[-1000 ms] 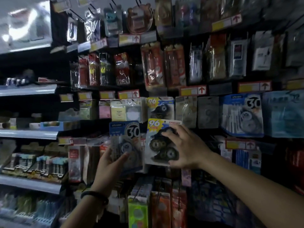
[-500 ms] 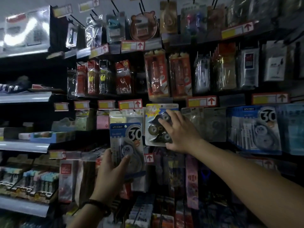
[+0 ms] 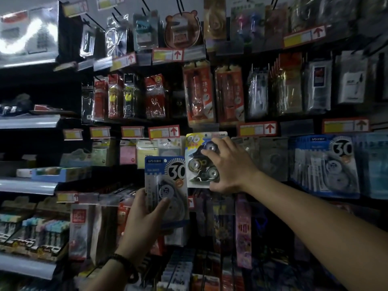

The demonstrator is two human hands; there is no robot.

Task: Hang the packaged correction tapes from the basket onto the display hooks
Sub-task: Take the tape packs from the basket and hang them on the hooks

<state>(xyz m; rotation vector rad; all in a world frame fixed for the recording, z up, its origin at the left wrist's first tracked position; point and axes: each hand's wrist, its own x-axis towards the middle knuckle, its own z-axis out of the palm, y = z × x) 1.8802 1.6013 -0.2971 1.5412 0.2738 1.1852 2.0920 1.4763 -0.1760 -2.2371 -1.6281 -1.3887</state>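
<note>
Yellow-topped 96 correction-tape card stood upright at hook height, gripped by the right hand; the left hand, lower, clasped a blue 30 correction-tape card.

Red pencil packs are hanging in a row above a yellow price tag with a red arrow. A bear-shaped pack is dangling higher up. Pastel note pads are sitting left of centre, and pastel-capped pens are lying on the low left shelf.
</note>
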